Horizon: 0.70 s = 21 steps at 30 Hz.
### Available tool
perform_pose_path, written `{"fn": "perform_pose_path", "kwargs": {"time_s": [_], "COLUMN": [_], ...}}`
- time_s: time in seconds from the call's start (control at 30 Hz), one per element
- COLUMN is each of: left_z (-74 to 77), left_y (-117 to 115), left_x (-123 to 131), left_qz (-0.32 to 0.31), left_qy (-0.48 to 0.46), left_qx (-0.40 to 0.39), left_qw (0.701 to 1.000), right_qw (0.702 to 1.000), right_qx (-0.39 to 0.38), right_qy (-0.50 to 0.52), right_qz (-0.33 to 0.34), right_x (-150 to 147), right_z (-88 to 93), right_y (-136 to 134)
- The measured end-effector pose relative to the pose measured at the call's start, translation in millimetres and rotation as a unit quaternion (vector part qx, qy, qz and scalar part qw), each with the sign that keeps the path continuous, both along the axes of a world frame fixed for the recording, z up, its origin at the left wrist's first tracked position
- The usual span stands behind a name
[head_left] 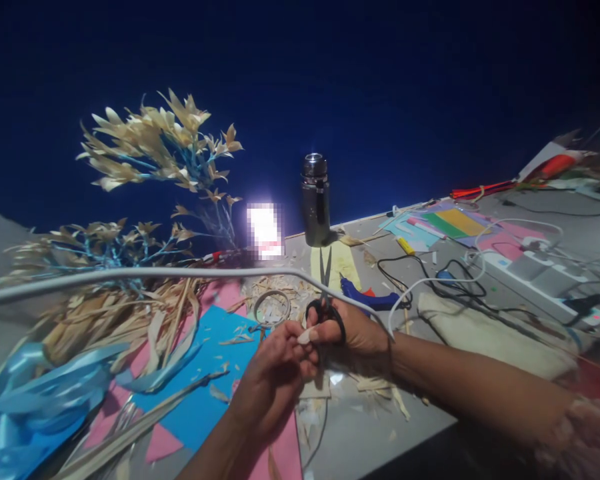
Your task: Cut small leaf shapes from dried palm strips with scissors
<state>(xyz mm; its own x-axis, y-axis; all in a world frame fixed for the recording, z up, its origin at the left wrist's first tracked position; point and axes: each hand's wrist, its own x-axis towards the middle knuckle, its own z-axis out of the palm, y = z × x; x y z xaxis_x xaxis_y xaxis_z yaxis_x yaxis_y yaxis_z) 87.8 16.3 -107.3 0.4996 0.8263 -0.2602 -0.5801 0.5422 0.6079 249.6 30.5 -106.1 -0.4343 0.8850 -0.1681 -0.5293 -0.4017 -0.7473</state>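
Both hands meet above the near middle of the table. My right hand (353,330) has black-handled scissors (325,273) hooked on its fingers, with the blades pointing away and slightly apart. Its thumb and forefinger also touch a small pale petal-like piece (305,335). My left hand (283,363) pinches that same piece from the other side, fingers curled. Beneath them lie a blue sheet (205,373) and pink paper, strewn with pale husk scraps (237,337). A blue glue gun (370,298) rests just beyond the right hand.
A white cable (180,273) crosses in front of the hands. A dark flask (316,207) stands at the back. Left are dried-husk flowers (150,143), husk strips (125,320) and light-blue ribbon (45,387). A tape roll (271,308) lies mid-table; a power strip (535,287) is at right.
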Motion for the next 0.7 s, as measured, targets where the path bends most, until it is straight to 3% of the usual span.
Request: {"fn": "perform_pose_path", "kwargs": {"time_s": [0.17,0.43,0.6,0.7], "left_z": [-1.4,3.7,0.6,3.7], "left_y": [-1.8,2.1,0.1,2.5], "left_x": [3.1,-1.1,1.6,-0.4], "left_qz": [0.025,0.039,0.059,0.080], "left_qy": [0.077,0.086,0.097,0.102], "left_qx": [0.022,0.020,0.012,0.028], "left_qw": [0.996,0.995,0.994,0.991], "right_qw": [0.999,0.995,0.995,0.988], "right_qx": [0.021,0.028,0.019,0.049], "right_qy": [-0.006,-0.074,-0.064,-0.138], "right_qz": [-0.026,-0.065,-0.072,-0.053], "right_x": [-4.4,-0.9,-6.8,-3.1], "right_z": [-1.9,0.4,2.2,5.8], "right_y": [-4.0,-2.6,-4.9,-4.6]}}
